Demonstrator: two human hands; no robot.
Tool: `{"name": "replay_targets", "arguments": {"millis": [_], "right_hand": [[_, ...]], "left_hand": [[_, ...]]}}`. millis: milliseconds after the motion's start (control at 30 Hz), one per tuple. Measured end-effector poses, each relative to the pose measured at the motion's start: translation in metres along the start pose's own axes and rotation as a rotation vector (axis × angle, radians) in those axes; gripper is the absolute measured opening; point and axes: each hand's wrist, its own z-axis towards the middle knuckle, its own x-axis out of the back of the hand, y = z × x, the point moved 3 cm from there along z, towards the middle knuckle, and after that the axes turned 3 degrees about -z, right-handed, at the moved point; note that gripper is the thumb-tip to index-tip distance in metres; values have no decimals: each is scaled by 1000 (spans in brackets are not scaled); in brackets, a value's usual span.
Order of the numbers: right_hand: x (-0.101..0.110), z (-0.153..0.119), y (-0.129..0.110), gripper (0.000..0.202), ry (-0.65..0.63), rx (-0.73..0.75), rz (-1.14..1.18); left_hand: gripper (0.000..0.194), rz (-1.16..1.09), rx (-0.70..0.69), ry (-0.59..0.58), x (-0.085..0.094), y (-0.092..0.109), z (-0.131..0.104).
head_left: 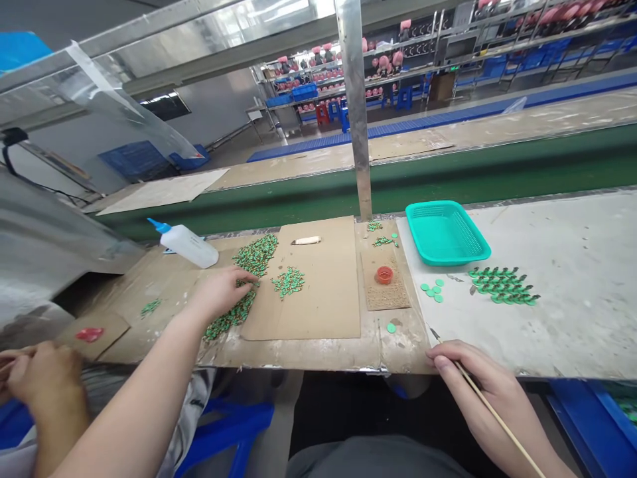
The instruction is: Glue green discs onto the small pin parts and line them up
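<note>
My left hand rests at a long heap of small green-and-brown pieces, its fingers bent together among them. Whatever is between those fingertips is too small to make out. In my right hand a thin paintbrush is gripped, its dark tip pointing up and left over the table edge. A smaller cluster of green pieces lies on a cardboard sheet right of the heap. Beyond the brush are flat green discs and rows of green discs with dark pieces standing on them.
A small red cup stands on a cardboard piece. Behind are a turquoise basket, a white squeeze bottle and a whitish stick. A metal post rises at the back. Another person's hands are at far left.
</note>
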Motion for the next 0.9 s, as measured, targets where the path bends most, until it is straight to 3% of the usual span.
{"name": "replay_targets", "arguments": {"millis": [100,200,300,367,500,633,733,833,900], "right_hand": [[-3,2,1,25,-22,-2,24],[-5,4,-2,28,-3,-13,59],[-6,5,-5,31,8,-39,83],[-8,7,-9,32,6,-57,108],[-15,16,-25,22,5,-5,159],[-20,24,-45,12,-3,62,206],[-23,26,-53,2,20,61,270],[-27,26,-55,2,40,61,276],[-29,26,-55,7,32,74,257]], "left_hand": [[36,-97,-7,-1,2,8,0],[34,-260,-12,70,10,24,-4],[39,-521,0,150,16,55,-20],[41,-757,-5,160,9,87,-38],[55,-1237,-10,20,-26,175,-83],[52,-1545,85,-183,-55,255,-118],[50,-1724,169,-238,-61,288,-127],[47,-1885,254,-296,-63,303,-131],[44,-1909,241,-311,-65,308,-134]]}}
